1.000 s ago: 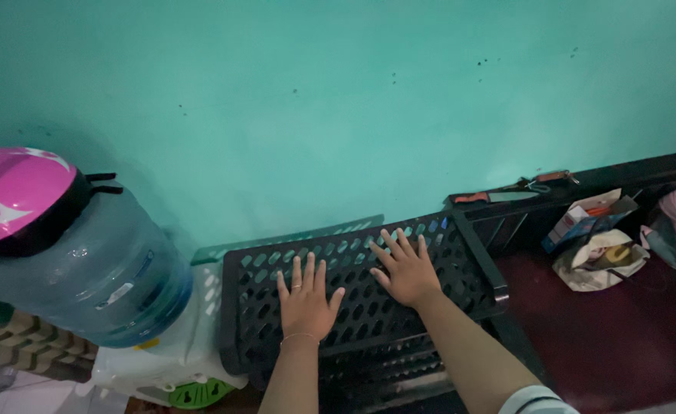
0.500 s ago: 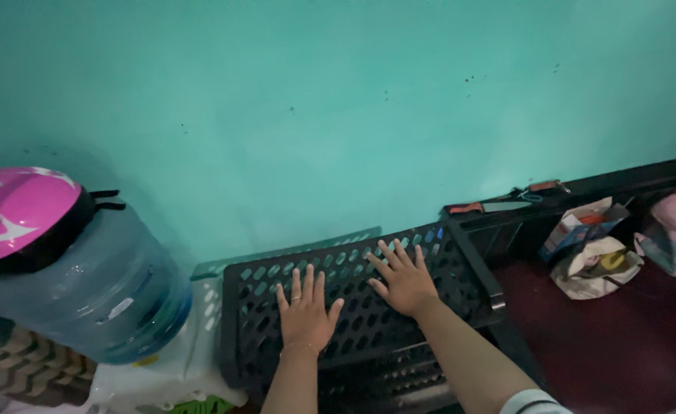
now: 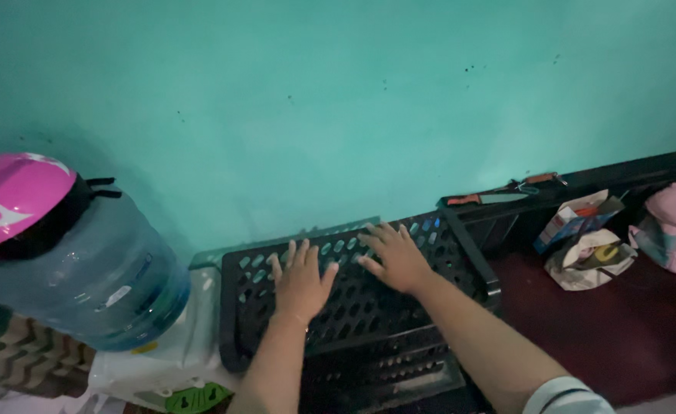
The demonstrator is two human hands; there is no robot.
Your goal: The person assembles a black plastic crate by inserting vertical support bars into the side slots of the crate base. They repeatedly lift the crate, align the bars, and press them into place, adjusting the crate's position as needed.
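both hands, left hand (image 3: 301,282) and right hand (image 3: 396,256), press flat on the black crate (image 3: 369,307) beside the water jug (image 3: 85,268), fingers spread, holding nothing.

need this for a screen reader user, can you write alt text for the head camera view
Both of a person's bare hands, left hand and right hand, lie flat, fingers spread, on a black perforated plastic crate against a teal wall. To the left stands a blue water jug with a pink helmet on top; to the right, a knife lies on a dark ledge.
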